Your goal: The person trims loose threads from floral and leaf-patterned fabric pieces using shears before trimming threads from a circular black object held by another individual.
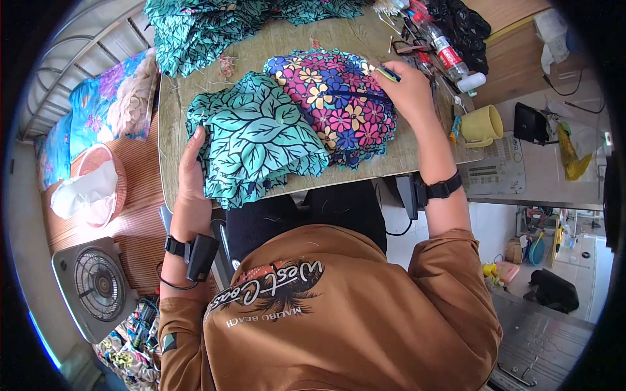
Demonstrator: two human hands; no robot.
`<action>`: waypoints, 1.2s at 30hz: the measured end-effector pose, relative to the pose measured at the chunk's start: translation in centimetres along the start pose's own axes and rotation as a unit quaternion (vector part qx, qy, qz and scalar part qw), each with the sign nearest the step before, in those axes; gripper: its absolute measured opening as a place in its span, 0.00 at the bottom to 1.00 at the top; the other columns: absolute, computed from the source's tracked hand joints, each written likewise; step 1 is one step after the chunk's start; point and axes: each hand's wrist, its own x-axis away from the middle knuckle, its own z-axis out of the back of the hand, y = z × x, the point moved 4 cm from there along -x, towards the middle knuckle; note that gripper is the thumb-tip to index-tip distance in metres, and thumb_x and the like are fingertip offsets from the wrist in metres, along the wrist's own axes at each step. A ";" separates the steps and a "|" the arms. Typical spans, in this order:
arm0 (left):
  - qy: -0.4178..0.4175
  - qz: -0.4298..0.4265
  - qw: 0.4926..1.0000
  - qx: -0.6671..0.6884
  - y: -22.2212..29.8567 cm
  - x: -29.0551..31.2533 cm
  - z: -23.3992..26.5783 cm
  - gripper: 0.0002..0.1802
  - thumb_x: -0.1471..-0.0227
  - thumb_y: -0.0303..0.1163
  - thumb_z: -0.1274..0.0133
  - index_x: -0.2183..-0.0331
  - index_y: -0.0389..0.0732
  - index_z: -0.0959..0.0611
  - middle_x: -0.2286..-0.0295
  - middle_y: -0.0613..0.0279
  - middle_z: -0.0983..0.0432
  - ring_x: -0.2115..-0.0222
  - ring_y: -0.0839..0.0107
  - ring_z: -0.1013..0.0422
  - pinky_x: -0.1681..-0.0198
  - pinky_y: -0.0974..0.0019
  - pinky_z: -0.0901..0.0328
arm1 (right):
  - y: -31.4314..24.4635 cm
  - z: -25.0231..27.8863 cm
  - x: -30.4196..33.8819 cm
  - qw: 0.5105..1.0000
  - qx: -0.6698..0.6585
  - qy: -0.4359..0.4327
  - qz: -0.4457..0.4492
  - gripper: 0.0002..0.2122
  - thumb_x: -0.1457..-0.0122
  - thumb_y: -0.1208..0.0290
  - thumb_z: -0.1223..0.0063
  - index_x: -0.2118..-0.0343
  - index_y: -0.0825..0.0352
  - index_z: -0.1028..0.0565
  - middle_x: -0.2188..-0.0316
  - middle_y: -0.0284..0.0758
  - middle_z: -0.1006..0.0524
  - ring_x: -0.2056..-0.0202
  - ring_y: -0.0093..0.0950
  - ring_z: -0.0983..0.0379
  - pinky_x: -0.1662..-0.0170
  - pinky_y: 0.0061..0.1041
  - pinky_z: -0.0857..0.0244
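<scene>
A green leaf-print piece of fabric (261, 137), gathered and puffy, lies at the table's front edge. My left hand (193, 163) is closed on its left side, thumb on top and the other fingers hidden underneath. Against its right side rests a bundle of floral fabric (345, 107) in pink, blue and cream on dark navy. Over the upper right of that bundle, my right hand (409, 91) is closed round a small yellow-and-dark tool (389, 73), perhaps thread snips; most of it is hidden in the fingers.
More green leaf-print fabric (202, 32) is piled at the table's (365, 36) far side. Thread scraps (226, 65) lie nearby. At the right are a plastic bottle (448, 53), black bag (466, 26) and yellow mug (481, 126). A fan (98, 283) and pink basket (117, 189) stand left.
</scene>
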 end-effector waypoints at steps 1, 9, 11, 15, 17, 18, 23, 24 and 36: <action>0.009 -0.004 1.000 -0.005 0.0 0.0 0.1 0.22 0.46 0.37 0.56 0.53 0.35 0.31 0.58 0.52 0.30 0.59 0.60 0.30 0.54 0.59 0.36 | 0.0 -0.1 -0.1 1.000 0.004 0.004 -0.006 0.19 0.53 0.52 0.46 0.65 0.62 0.23 0.71 0.41 0.23 0.68 0.38 0.26 0.64 0.32 0.34; 0.013 0.001 0.999 -0.039 0.0 0.1 -0.4 0.27 0.49 0.40 0.53 0.51 0.33 0.34 0.56 0.51 0.32 0.57 0.60 0.32 0.52 0.60 0.37 | -1.3 0.2 -0.4 0.998 0.027 0.048 -0.010 0.15 0.51 0.59 0.44 0.67 0.68 0.24 0.75 0.36 0.23 0.72 0.27 0.26 0.67 0.24 0.36; 0.014 0.002 0.999 -0.041 0.1 0.2 -0.5 0.27 0.48 0.40 0.53 0.51 0.33 0.34 0.56 0.51 0.32 0.57 0.60 0.32 0.52 0.60 0.37 | -2.3 0.7 -0.2 0.996 0.031 0.086 0.015 0.15 0.51 0.60 0.44 0.67 0.68 0.25 0.76 0.35 0.23 0.73 0.26 0.26 0.67 0.23 0.36; -0.008 0.003 1.000 -0.002 0.2 0.4 -0.5 0.22 0.46 0.38 0.56 0.52 0.35 0.32 0.58 0.53 0.30 0.59 0.61 0.30 0.54 0.59 0.36 | -6.5 1.2 0.7 0.989 -0.059 0.092 0.096 0.13 0.50 0.62 0.43 0.67 0.68 0.25 0.76 0.35 0.23 0.74 0.23 0.26 0.70 0.21 0.35; -0.005 0.009 1.000 -0.006 0.0 0.2 -0.7 0.22 0.46 0.38 0.56 0.52 0.35 0.32 0.58 0.53 0.30 0.59 0.62 0.30 0.54 0.59 0.36 | -9.1 0.3 1.1 0.980 -0.138 0.072 0.125 0.12 0.50 0.65 0.42 0.66 0.67 0.25 0.76 0.35 0.22 0.75 0.20 0.26 0.72 0.19 0.34; -0.003 0.011 1.000 -0.008 0.0 0.1 -0.8 0.22 0.46 0.38 0.56 0.52 0.35 0.32 0.58 0.53 0.30 0.59 0.62 0.30 0.54 0.59 0.36 | -11.0 0.0 1.7 0.972 -0.172 0.055 0.148 0.12 0.50 0.66 0.43 0.65 0.67 0.26 0.76 0.35 0.22 0.75 0.19 0.26 0.72 0.18 0.33; -0.003 0.007 1.000 -0.012 0.0 0.3 -0.8 0.26 0.47 0.40 0.56 0.51 0.32 0.34 0.56 0.48 0.32 0.57 0.58 0.31 0.52 0.58 0.37 | -19.9 -3.4 6.1 0.930 -0.216 -0.110 0.275 0.09 0.50 0.69 0.44 0.67 0.65 0.27 0.77 0.32 0.24 0.76 0.22 0.25 0.72 0.21 0.33; -0.003 0.006 1.000 -0.017 0.1 0.3 -0.9 0.26 0.47 0.40 0.56 0.51 0.32 0.34 0.56 0.48 0.32 0.57 0.58 0.31 0.52 0.58 0.37 | -19.9 -3.5 6.5 0.930 -0.217 -0.109 0.276 0.09 0.50 0.69 0.44 0.67 0.65 0.27 0.77 0.32 0.24 0.76 0.22 0.25 0.72 0.21 0.33; -0.011 0.006 1.000 -0.014 0.1 0.0 -0.3 0.22 0.46 0.38 0.56 0.53 0.35 0.31 0.58 0.53 0.29 0.59 0.62 0.30 0.54 0.59 0.35 | -6.9 -0.8 4.2 0.973 -0.204 -0.019 0.103 0.17 0.54 0.66 0.38 0.61 0.65 0.27 0.68 0.32 0.23 0.67 0.21 0.27 0.61 0.22 0.34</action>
